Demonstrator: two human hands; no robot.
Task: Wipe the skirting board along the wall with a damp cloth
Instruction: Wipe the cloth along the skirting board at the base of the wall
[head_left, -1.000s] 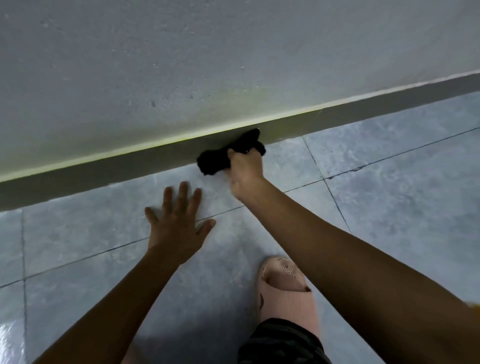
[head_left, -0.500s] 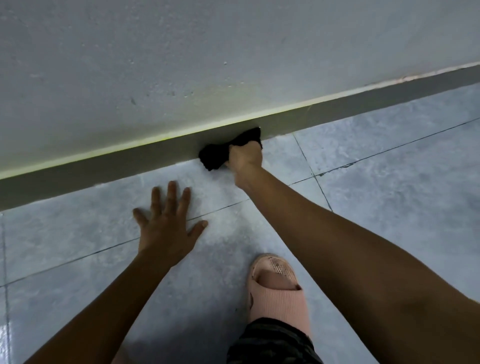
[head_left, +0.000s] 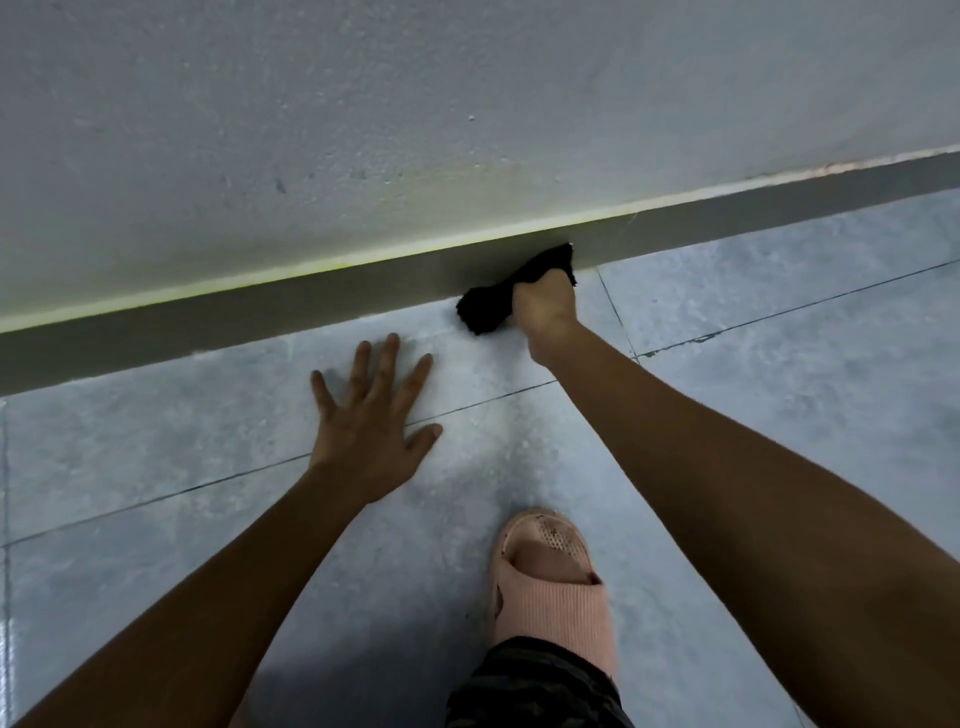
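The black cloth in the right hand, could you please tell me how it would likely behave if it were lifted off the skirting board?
The black cloth looks soft and floppy: it bunches out either side of the right hand grip, so it would probably droop. It seems light, being held one-handed. Pressed against the skirting board, it likely conforms rather than slides stiffly.

grey tiled floor (head_left: 779, 395), left hand (head_left: 371, 436) flat, pink slipper (head_left: 556, 587)

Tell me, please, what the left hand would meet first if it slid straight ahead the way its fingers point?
Most likely the skirting board. The left hand lies flat on the floor tiles, its fingers aimed at the wall, with only bare tile between. The black cloth sits off to the right.
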